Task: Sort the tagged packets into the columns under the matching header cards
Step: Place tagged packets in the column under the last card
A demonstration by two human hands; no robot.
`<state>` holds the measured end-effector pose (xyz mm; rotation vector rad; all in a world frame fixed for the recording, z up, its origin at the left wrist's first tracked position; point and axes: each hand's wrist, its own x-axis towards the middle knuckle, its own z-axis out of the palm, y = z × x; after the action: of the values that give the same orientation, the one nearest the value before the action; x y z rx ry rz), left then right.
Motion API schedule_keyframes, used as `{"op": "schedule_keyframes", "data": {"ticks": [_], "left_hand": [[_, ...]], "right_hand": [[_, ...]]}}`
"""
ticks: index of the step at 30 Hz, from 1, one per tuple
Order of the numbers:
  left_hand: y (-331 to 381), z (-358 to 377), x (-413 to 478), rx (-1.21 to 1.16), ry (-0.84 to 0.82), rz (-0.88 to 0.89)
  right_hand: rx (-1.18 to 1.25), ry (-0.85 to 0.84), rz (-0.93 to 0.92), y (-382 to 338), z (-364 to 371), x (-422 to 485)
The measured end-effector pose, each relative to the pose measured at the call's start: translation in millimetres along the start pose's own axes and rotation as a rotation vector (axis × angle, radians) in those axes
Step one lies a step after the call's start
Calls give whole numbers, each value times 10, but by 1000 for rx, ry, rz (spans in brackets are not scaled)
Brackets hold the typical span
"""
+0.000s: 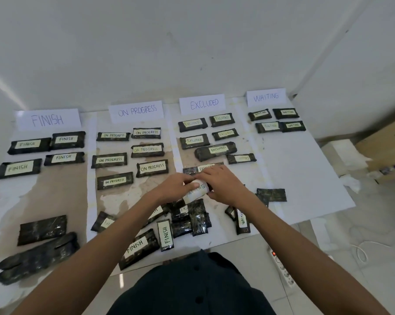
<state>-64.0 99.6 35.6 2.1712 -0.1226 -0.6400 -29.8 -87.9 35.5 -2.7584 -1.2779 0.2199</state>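
Holding: your left hand (171,187) and right hand (223,187) both grip one packet (195,190), fingers curled round its ends; its white tag partly reads "WAITING".
Packet place: between your hands, at the near end of the EXCLUDED column, over the white sheet (305,178).
WAITING card (266,96): at 1 o'clock from your hands, with four packets under it.
EXCLUDED card (202,103): at 12 o'clock.
ON PROGRESS card (136,111): at 11 o'clock.
FINISH card (47,119): at 10 o'clock.
Unsorted pile (187,221): at 6 o'clock, beside your wrists.
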Motion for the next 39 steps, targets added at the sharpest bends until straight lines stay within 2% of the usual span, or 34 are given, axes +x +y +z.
{"op": "schedule_keyframes", "data": {"ticks": [3, 6, 13, 19, 22, 25, 32, 35, 37, 39], "left_hand": [[48, 17, 8, 14, 48, -1], [106, 61, 74, -41, 51, 7], [396, 306, 456, -66, 49, 54], [718, 515, 931, -158, 119, 21], [943, 595, 1237, -174, 195, 2], [1109, 661, 1609, -125, 254, 11], [1260, 877, 2483, 91, 230, -61], [1288, 993, 2653, 132, 220, -90], [1335, 1114, 3043, 153, 188, -107], [1286, 1110, 3020, 170, 193, -125]], "right_hand": [[49, 65, 64, 141, -5, -109], [71, 54, 115, 306, -50, -229], [48, 64, 88, 627, -61, -429], [-9, 93, 89, 1259, -157, -633], [-34, 128, 146, 1685, -211, -731], [-31, 124, 237, 2156, -188, -799], [37, 37, 405, 3175, -10, -705], [65, 2, 430, 3419, 82, -614], [93, -6, 470, 3828, 234, -543], [102, -3, 462, 3808, 256, -479]]}}
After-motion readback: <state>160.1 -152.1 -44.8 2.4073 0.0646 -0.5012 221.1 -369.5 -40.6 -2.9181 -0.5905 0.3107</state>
